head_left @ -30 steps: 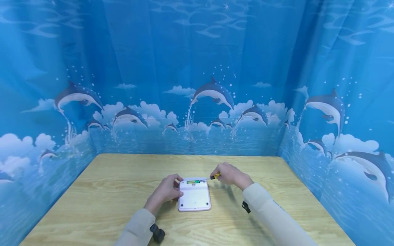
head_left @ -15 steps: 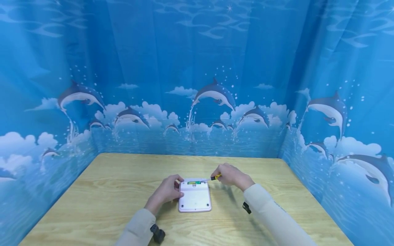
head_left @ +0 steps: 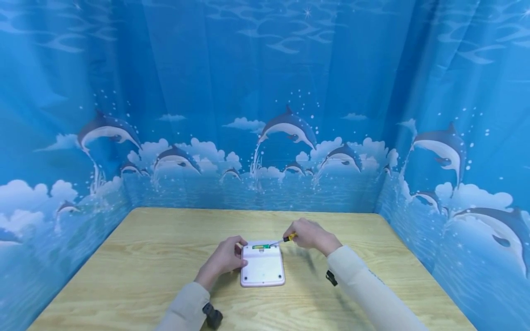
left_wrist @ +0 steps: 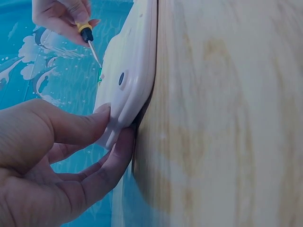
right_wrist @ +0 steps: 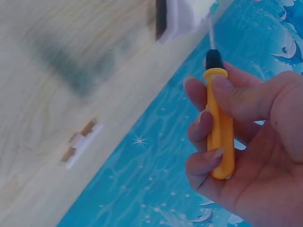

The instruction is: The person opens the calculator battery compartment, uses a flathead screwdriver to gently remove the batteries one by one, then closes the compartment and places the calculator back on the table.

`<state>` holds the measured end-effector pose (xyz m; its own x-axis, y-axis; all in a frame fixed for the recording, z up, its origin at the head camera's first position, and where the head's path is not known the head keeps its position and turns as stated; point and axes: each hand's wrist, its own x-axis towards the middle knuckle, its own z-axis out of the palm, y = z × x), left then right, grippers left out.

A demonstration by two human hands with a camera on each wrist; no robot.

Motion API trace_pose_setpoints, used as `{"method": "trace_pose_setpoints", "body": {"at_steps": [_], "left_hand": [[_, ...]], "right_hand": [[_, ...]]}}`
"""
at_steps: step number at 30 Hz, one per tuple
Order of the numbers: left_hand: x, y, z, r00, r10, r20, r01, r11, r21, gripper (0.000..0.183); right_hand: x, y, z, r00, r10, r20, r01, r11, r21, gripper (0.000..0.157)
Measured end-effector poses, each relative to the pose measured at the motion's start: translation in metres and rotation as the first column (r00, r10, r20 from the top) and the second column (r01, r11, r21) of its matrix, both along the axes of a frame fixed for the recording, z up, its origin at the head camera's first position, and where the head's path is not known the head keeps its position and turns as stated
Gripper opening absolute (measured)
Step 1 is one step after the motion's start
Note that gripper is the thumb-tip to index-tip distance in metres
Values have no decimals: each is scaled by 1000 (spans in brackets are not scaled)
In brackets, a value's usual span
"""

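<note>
A flat white calculator lies back side up on the table, with dark round feet at its corners. A green battery sits in the slot near its far edge. My left hand pinches the calculator's left edge by the far corner, thumb on top and fingers beneath in the left wrist view. My right hand grips the yellow handle of a screwdriver, fingers wrapped round it and thumb near the black collar. The metal shaft slants down to the battery's right end, its tip close against it.
A small white piece with brown patches lies on the table near its edge in the right wrist view; the right hand blocks it in the head view. The wooden table is bounded by a blue dolphin-print curtain.
The head view has shifted slightly. Both hands keep their holds, and the screwdriver tip stays at the battery's right end with barely any movement.
</note>
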<state>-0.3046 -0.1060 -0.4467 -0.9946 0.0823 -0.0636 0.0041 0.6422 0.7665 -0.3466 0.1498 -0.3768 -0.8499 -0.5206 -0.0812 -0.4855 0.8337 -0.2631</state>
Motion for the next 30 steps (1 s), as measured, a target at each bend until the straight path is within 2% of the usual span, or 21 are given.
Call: {"method": "trace_pose_setpoints", "body": {"at_steps": [9,15,24,30], "left_hand": [[-2,-1,-1,1000,-12,-16,12,1000,-12,46],[-2,-1,-1,1000,-12,-2,12,1000,-5,45],[-1,-1,-1,1000,-18,-15,17,1000,-13,46],[-2,0,-1,1000,-22,-10,22,1000,-10,46]], "right_hand": [[2,-14,15,995,24,-101,-9,989,148,32],[7,-26,22,991,24,-130,7,973,233,30],[11,-48,31,976,82,-201,7,915,404,18],[10,-55,33,981,65,-182,26,888,460,13]]}}
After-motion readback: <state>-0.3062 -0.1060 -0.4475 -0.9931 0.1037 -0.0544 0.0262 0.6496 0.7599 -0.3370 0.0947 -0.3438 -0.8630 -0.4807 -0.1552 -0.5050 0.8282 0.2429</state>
